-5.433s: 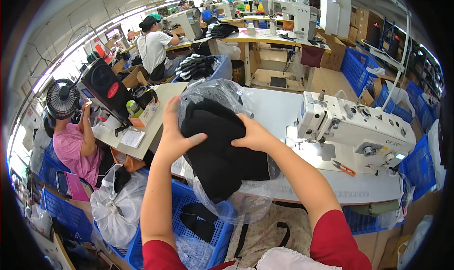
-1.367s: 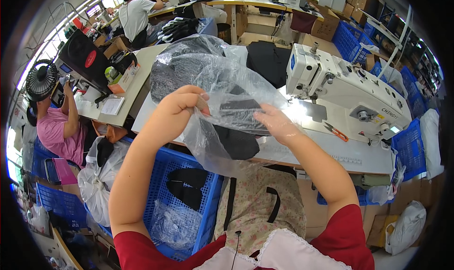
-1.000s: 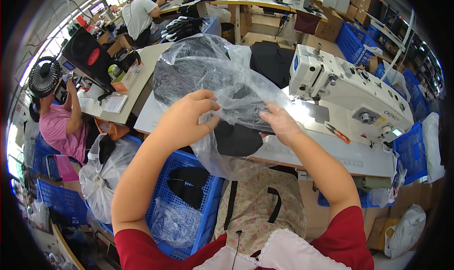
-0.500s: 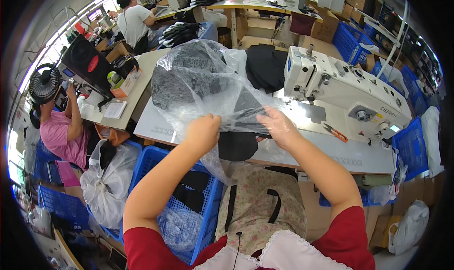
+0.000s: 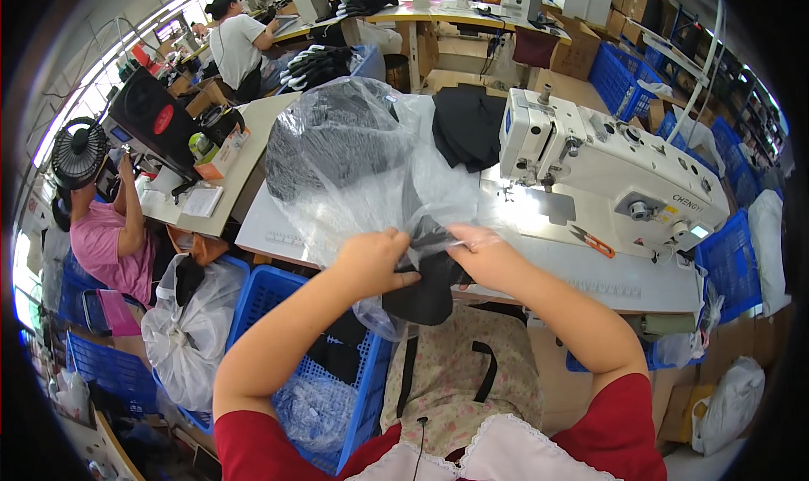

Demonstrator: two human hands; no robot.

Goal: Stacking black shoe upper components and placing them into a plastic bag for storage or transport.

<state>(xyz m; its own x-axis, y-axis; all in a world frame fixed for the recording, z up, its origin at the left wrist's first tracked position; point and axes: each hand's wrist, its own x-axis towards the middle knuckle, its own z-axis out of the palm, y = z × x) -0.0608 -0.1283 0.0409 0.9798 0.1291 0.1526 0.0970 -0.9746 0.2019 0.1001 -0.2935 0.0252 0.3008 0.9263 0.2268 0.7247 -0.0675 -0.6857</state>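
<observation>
A large clear plastic bag (image 5: 371,173) lies on the sewing table, with a bulky dark bundle (image 5: 333,136) inside it. My left hand (image 5: 373,264) grips the bag's gathered mouth, its thumb against a black fabric piece (image 5: 424,291) that sticks out toward me. On the other side of the mouth, my right hand (image 5: 482,258) pinches the plastic and the edge of the black fabric. Both hands are closed, near the table's front edge. Whether the black piece is wholly out of the bag, I cannot tell.
To the right stand a white sewing machine (image 5: 615,157) and orange-handled snips (image 5: 593,241). Black cut pieces (image 5: 468,127) lie behind the bag. A blue crate (image 5: 371,388) sits at my left, beside a tied white bag (image 5: 181,338). Two people (image 5: 109,237) work farther left.
My hands have moved slightly down toward me and closer together. More of the black fabric shows between them, and the bag's mouth is bunched lower.
</observation>
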